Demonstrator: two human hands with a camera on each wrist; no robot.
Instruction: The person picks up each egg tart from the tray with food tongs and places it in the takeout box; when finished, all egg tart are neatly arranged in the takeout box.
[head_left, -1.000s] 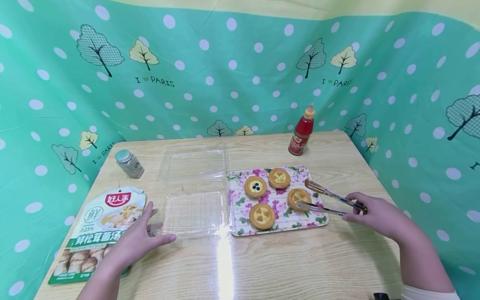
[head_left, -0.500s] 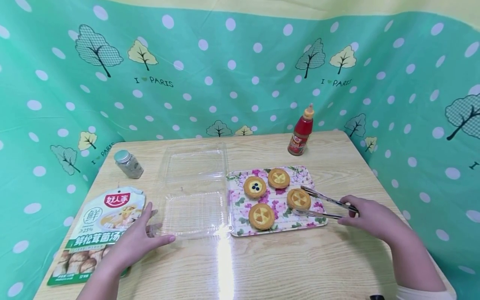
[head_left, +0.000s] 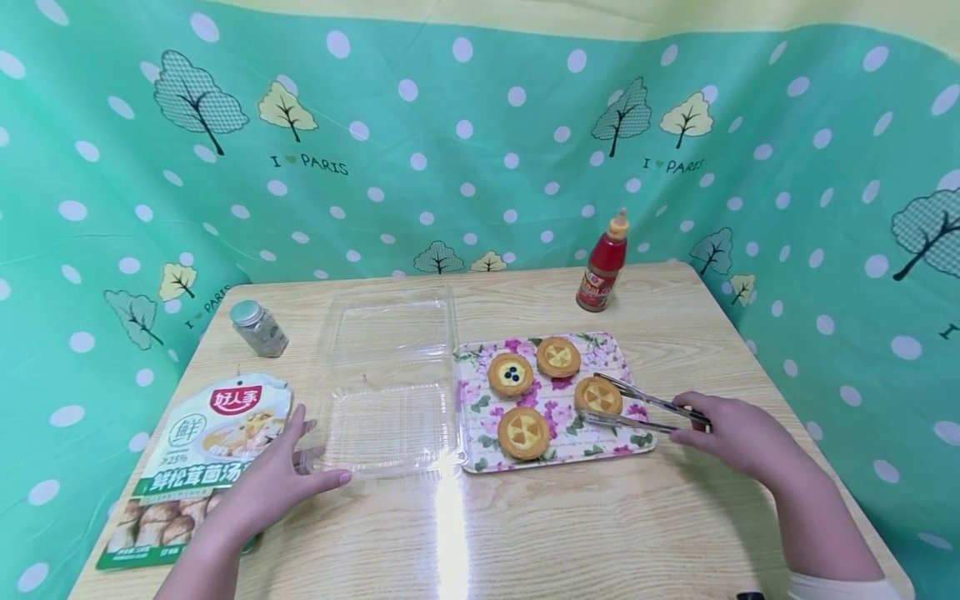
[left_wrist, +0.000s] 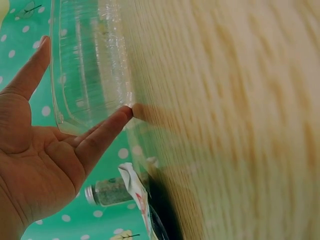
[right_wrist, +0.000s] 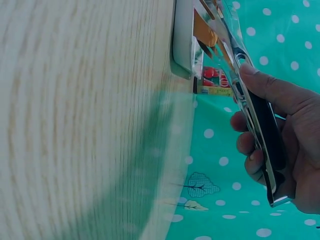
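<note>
My right hand [head_left: 731, 433] grips metal tongs [head_left: 652, 400], their two arms on either side of the rightmost tart [head_left: 597, 397] on the floral tray [head_left: 577, 446]. In the right wrist view, my thumb and curled fingers hold the tongs [right_wrist: 260, 120] by the dark handle. Three more tarts lie on the tray, one topped with blueberries [head_left: 511, 375]. My left hand [head_left: 273, 479] has its fingers spread at the left front corner of an opened clear plastic container [head_left: 390, 425]; in the left wrist view, the hand [left_wrist: 55, 160] is beside the container's wall [left_wrist: 85, 75].
A seasoning pouch [head_left: 198, 454] lies at the left, partly under my left forearm. Behind it is a small jar [head_left: 260, 329] with a green lid. A red sauce bottle [head_left: 602, 265] stands behind the tray. The container's lid half [head_left: 393, 325] lies toward the back.
The tongs have moved left and narrowed around the rightmost tart, my right hand shifting left with them. My left hand has stayed in place.
</note>
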